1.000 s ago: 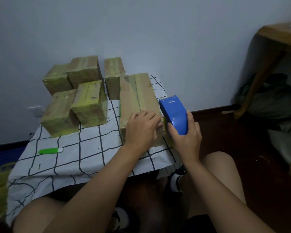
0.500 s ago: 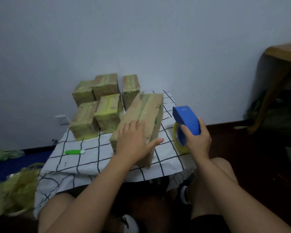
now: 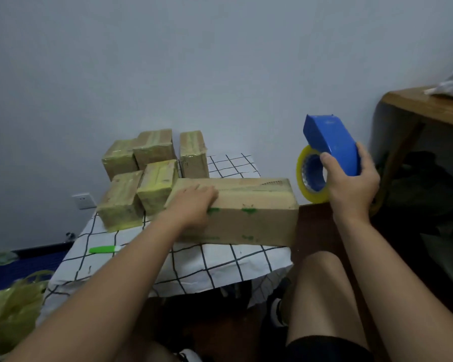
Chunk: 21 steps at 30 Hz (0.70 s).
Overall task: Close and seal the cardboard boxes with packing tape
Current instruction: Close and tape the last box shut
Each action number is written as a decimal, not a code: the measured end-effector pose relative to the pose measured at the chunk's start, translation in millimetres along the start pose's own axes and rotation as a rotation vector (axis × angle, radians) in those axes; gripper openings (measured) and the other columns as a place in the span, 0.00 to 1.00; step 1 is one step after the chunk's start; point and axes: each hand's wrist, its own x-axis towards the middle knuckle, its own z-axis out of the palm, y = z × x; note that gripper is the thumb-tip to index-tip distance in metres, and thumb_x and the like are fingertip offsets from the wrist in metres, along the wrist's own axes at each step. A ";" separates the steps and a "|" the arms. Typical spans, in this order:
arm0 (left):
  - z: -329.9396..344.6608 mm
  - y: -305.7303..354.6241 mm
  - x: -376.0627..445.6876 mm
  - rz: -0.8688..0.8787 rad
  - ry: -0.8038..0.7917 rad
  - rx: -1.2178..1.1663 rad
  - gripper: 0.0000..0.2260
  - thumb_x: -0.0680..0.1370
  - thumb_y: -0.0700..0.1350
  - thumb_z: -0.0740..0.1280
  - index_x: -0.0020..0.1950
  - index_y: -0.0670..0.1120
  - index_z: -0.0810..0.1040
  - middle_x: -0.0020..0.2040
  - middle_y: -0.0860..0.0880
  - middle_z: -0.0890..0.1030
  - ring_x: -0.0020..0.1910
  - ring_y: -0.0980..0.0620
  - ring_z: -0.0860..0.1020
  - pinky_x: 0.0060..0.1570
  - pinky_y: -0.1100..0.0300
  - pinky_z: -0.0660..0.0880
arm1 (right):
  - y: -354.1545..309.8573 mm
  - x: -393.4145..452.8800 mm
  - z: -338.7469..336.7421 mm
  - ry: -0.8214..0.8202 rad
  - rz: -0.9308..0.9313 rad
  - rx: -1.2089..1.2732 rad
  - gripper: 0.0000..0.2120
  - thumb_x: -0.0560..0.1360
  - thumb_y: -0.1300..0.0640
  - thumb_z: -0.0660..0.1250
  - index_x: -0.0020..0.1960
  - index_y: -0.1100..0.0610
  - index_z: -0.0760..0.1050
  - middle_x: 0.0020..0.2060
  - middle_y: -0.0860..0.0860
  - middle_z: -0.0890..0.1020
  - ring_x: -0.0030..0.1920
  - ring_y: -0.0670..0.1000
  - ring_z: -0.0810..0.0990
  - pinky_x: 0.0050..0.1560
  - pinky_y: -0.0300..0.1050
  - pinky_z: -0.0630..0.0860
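Observation:
A long brown cardboard box [image 3: 249, 218] lies crosswise on the checked tablecloth [image 3: 220, 265], its right end past the table's edge. My left hand [image 3: 194, 207] lies flat on the box's top left part, fingers together, pressing on it rather than gripping. My right hand [image 3: 351, 184] holds a blue tape dispenser [image 3: 330, 145] up in the air to the right of the box, clear of it. Its yellowish tape roll [image 3: 310, 178] faces the box.
Several smaller boxes wrapped in yellowish tape [image 3: 147, 176] stand at the table's back left. A green utility knife [image 3: 105, 249] lies on the cloth at the left. Crumpled yellow-green plastic [image 3: 8, 312] sits low left. A wooden table [image 3: 429, 108] stands at the right.
The long box has been turned from pointing away from me to lying crosswise. My right hand has lifted the dispenser up and to the right, off the box.

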 end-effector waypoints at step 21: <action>29.8 67.0 -11.6 0.252 -0.062 -0.280 0.31 0.79 0.58 0.61 0.80 0.53 0.55 0.80 0.54 0.52 0.78 0.53 0.51 0.75 0.56 0.53 | 0.7 6.0 -27.5 -0.220 -0.011 -0.034 0.34 0.68 0.45 0.77 0.71 0.53 0.73 0.62 0.46 0.77 0.61 0.47 0.77 0.62 0.46 0.77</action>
